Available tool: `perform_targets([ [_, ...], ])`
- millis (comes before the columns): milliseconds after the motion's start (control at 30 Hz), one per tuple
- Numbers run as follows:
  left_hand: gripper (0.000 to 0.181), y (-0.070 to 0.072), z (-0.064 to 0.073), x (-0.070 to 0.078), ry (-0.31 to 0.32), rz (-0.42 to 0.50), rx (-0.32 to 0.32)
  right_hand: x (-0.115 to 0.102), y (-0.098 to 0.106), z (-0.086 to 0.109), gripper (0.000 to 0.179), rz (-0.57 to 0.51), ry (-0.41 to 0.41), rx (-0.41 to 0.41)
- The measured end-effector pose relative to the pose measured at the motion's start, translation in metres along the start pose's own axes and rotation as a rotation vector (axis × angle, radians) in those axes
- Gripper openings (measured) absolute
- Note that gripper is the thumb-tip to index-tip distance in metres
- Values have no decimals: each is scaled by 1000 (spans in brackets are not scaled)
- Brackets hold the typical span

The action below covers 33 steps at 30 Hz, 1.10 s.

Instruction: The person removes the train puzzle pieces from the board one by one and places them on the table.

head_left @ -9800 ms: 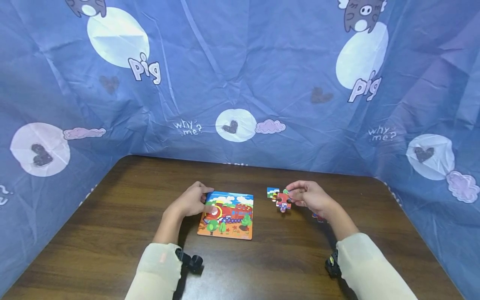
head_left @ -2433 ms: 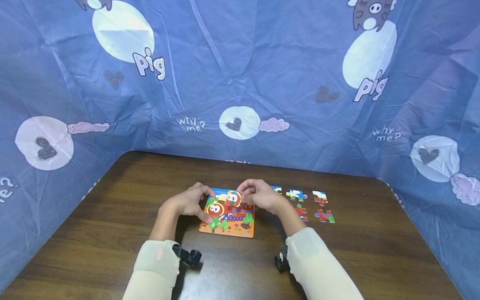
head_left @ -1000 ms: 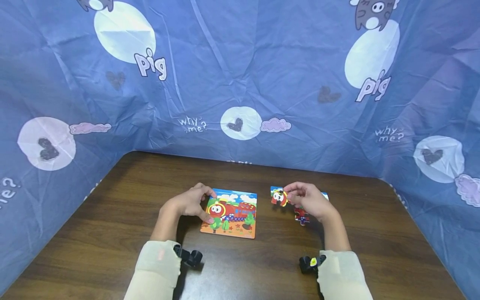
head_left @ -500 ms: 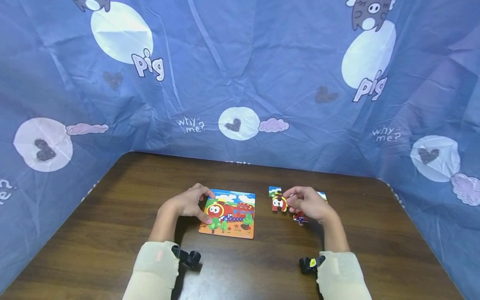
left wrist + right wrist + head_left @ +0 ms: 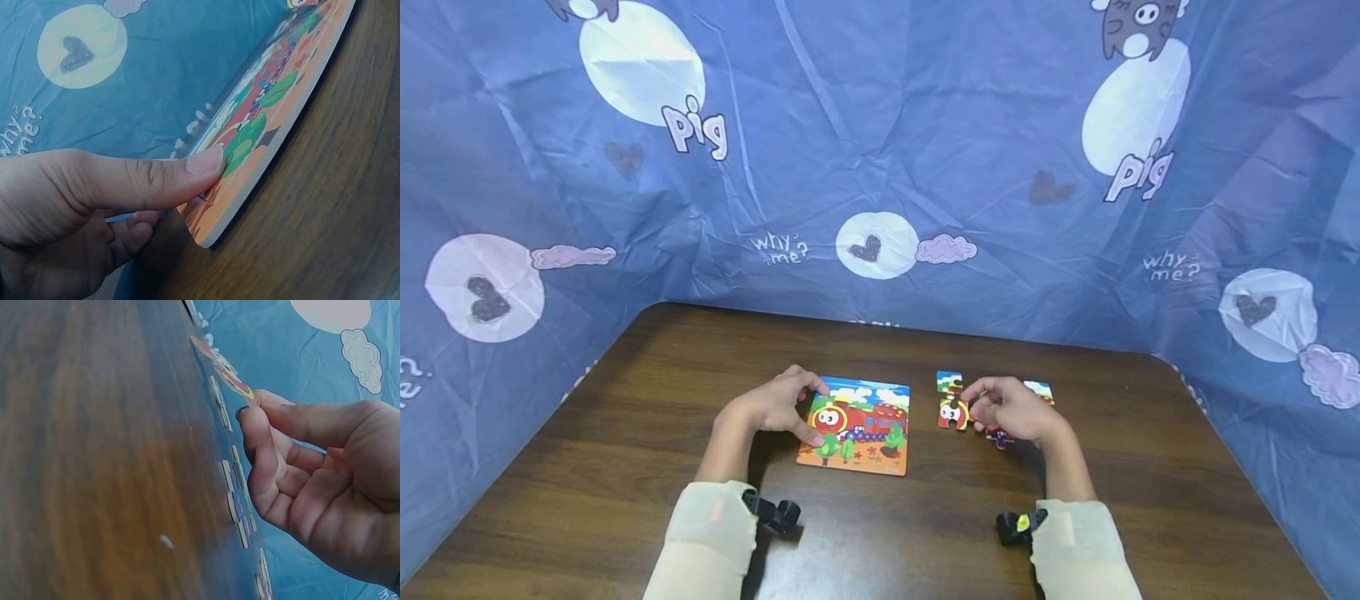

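Observation:
A square jigsaw picture board [image 5: 865, 433] with a red smiling-type train, trees and clouds lies flat on the table. My left hand [image 5: 771, 407] rests at its left side, the straight thumb pressing on the printed face and the index fingertip at the far corner. In the left wrist view that thumb [image 5: 175, 178] lies near the board's corner. To the right, my right hand [image 5: 1015, 408] pinches a jigsaw piece [image 5: 950, 414] with the train's eyes between thumb and forefinger. The right wrist view shows this piece [image 5: 222, 365] tilted above the tabletop, beside other pieces.
A piece with blue sky [image 5: 947, 381] lies just beyond the held one. Another with cloud [image 5: 1040, 390] and a red-and-blue one [image 5: 998, 437] lie partly hidden by my right hand. The brown table [image 5: 895, 533] is bounded behind by blue patterned cloth [image 5: 880, 167].
My right hand has carried the eyes piece from above the board, 2.4 s ago, rightward to the loose pieces. In the last second it has come slightly nearer me. My left hand stays put.

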<state>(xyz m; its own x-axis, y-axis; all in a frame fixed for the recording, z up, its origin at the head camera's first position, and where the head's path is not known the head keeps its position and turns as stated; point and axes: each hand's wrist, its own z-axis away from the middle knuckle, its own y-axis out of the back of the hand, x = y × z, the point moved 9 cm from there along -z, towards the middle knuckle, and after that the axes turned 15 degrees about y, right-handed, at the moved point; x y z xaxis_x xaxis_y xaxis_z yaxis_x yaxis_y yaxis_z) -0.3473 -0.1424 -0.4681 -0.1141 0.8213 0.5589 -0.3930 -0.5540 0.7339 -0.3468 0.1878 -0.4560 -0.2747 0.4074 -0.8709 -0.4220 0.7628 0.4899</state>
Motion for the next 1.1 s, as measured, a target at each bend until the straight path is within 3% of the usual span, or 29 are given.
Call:
perform_targets([
  [567, 69, 2, 1, 2, -21, 14, -1, -14, -6, -7, 25, 99, 90, -49],
  [933, 69, 1, 1, 3, -38, 6, 2, -51, -40, -16, 29, 132, 139, -154],
  [1100, 68, 0, 0, 3, -23, 16, -8, -65, -58, -20, 27, 226, 140, -200],
])
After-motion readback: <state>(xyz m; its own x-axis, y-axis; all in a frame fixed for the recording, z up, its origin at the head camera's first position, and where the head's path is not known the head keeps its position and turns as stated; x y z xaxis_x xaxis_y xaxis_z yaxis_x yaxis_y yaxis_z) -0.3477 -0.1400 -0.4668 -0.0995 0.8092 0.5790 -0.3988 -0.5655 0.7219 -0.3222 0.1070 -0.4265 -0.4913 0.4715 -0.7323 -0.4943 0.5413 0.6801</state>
